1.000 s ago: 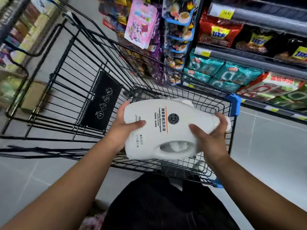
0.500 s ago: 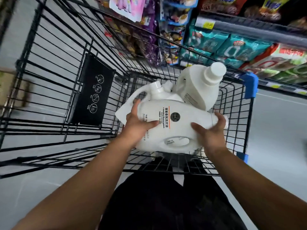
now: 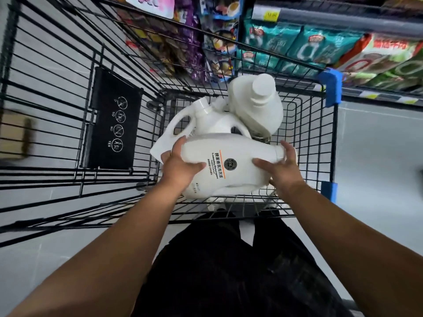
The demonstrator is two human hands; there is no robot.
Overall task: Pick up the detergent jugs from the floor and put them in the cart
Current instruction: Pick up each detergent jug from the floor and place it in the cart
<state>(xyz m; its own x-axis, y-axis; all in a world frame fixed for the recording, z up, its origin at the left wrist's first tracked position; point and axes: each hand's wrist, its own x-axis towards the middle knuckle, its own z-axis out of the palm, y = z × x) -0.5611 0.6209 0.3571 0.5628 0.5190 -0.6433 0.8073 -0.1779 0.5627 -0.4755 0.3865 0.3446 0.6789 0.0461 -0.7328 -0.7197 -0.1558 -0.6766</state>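
With the left hand (image 3: pixel 180 167) cupping the base and the right hand (image 3: pixel 280 170) spread round the neck, the detergent jug (image 3: pixel 231 167) lies sideways inside the cart (image 3: pixel 329 143), best lowered level, releasing only once settled beside the two jugs (image 3: pixel 231 115) beyond the fingertips.

teal snack bags (image 3: pixel 274 45) and red-green packets (image 3: pixel 375 58) fill the store shelf (image 3: pixel 343 18); pale floor (image 3: pixel 377 156) lies beneath.

Both forearms are bare to the edge of view, with no sleeves, down to the left hand (image 3: pixel 180 167) and right hand (image 3: pixel 282 170). Black trousers (image 3: pixel 229 271) cover the legs.
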